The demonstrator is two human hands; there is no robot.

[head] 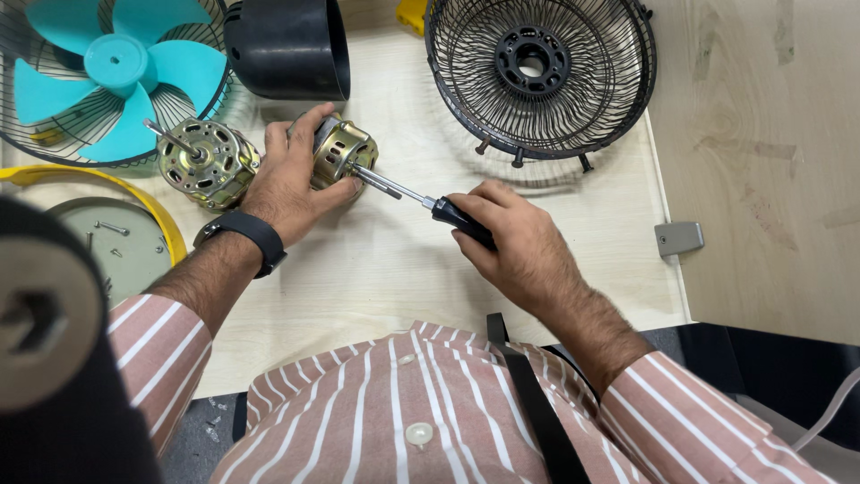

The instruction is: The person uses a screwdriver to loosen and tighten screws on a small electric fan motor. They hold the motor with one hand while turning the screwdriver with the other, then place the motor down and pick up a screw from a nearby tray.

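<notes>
while the left hand (291, 184) clasps a brassy slotted motor (342, 151), the right hand (515, 242) grips a black-handled screwdriver (421, 201) at it.

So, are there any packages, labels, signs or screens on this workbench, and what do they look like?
None that I can see.
Left hand: holds a brass-coloured fan motor.
Right hand: holds a screwdriver against it.
Wrist band: plain black, no screen showing.

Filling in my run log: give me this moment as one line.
left hand: grips brass-coloured motor | right hand: holds screwdriver, tip at motor | second motor: lies beside, apart | surface: wooden table
</notes>
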